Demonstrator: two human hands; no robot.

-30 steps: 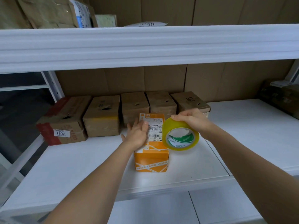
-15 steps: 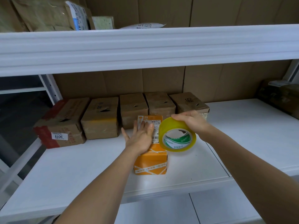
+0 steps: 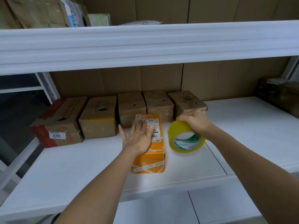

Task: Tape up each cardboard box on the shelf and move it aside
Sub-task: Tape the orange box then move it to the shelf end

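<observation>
Left hand (image 3: 138,138) lay flat, fingers straight, pressing top of orange box (image 3: 149,156) at shelf (image 3: 64,167) middle, near front edge. Right hand (image 3: 196,122) gripped yellow tape roll (image 3: 186,139) from above, just right of box. Far-left brown box (image 3: 59,125) sticker read "3011", upside down. Envelope (image 3: 142,23) on upper shelf read "2217".

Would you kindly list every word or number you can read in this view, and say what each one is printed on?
"3011", upside down: white sticker on the red-taped brown cardboard box at far left.
"2217", preceded by unclear characters: white mailer on the upper shelf.
Shipping label on the orange cardboard box: too small to read.
Print inside the yellow tape roll: blurred.
</observation>
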